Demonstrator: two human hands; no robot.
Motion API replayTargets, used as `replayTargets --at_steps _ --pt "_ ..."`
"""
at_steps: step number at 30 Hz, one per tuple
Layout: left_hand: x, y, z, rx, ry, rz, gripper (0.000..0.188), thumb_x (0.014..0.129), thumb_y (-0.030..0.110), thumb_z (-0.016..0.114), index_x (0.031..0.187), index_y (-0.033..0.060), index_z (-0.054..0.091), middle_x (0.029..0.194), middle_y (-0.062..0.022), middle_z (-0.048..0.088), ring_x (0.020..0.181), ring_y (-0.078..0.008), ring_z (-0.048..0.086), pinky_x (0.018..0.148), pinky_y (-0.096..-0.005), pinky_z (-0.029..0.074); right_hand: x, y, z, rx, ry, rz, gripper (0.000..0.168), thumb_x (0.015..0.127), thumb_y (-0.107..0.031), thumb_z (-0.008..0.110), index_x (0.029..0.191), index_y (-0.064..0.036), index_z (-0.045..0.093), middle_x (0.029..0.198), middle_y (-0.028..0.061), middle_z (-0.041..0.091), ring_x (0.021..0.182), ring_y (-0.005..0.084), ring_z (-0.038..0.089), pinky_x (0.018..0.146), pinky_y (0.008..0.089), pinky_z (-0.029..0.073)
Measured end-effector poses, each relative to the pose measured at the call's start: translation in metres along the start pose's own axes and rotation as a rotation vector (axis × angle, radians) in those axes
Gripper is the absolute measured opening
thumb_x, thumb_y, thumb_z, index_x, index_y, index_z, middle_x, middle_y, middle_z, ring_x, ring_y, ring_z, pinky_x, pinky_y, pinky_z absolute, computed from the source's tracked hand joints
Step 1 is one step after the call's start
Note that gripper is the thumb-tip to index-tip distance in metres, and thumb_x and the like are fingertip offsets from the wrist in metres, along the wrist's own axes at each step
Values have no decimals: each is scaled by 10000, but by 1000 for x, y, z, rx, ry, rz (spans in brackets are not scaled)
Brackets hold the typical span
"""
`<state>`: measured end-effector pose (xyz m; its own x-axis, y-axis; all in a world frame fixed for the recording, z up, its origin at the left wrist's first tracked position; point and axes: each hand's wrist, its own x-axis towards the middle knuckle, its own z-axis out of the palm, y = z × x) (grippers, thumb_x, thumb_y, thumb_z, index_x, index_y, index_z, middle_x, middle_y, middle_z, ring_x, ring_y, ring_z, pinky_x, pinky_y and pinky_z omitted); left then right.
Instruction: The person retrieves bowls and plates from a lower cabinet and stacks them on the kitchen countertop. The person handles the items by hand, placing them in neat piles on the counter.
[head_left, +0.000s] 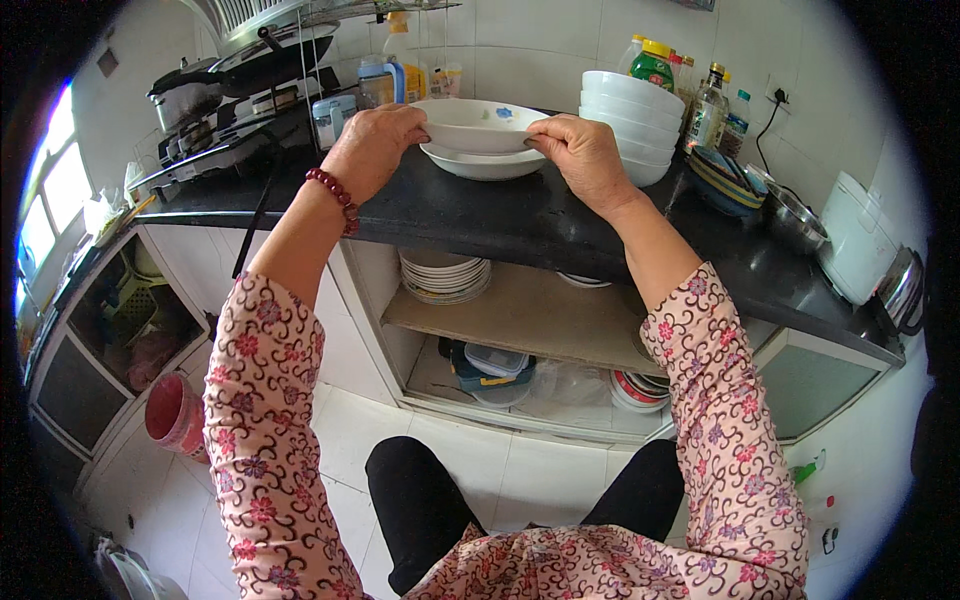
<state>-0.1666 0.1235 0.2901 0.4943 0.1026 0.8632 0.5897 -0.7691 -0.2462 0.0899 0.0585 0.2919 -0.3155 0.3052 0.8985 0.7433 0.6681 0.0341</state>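
Note:
Between my two hands is a shallow white dish (480, 135) with a small blue and green pattern inside. My left hand (384, 146), a dark red bead bracelet on its wrist, pinches the dish's left rim. The right rim is pinched by my right hand (583, 156). Just below it, another white dish (484, 165) rests on the black countertop (465, 202); whether the two dishes touch cannot be told. Right of my right hand stands a stack of several white bowls (630, 120).
Under the counter, an open cabinet shelf (525, 315) holds a stack of white plates (446, 277). Bottles (705, 112) and a steel bowl (796, 217) stand at the right. A gas stove with a pressure cooker (180, 97) is at the left. A red bucket (174, 416) sits on the floor.

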Motion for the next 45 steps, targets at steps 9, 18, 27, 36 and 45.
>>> replayTargets --at_steps 9,18,27,36,45 --pt "2 -10 47 -38 -91 -44 164 853 108 566 986 14 584 970 -160 629 905 -317 611 771 -363 510 -6 22 4 -34 -85 81 130 812 -63 621 906 16 663 825 112 681 746 157 653 694 250 503" --pt "2 -8 62 -117 -104 -87 165 865 81 545 1010 16 588 974 -164 630 898 -321 613 765 -369 503 -9 32 4 -84 -111 100 143 801 -67 628 915 11 664 821 129 679 735 166 652 701 254 501" --pt "0 -8 63 -45 -147 -72 192 874 46 518 1050 11 584 1045 -175 621 974 -301 607 836 -350 493 -11 34 6 -100 -150 135 143 797 -91 633 912 -18 678 822 143 678 736 191 660 701 265 501" --pt "-30 8 48 -102 53 -13 249 830 -5 515 1069 -4 583 1030 -173 607 959 -299 591 818 -338 490 -14 1 7 -413 193 -333 205 794 -103 609 974 -13 647 954 139 655 820 277 633 739 333 496" --pt "-140 83 80 -180 -329 66 224 789 117 582 994 27 591 935 -128 626 829 -282 596 710 -377 506 -139 -10 98 36 -611 -215 120 771 -142 587 842 -46 590 810 127 565 777 300 551 753 400 444"
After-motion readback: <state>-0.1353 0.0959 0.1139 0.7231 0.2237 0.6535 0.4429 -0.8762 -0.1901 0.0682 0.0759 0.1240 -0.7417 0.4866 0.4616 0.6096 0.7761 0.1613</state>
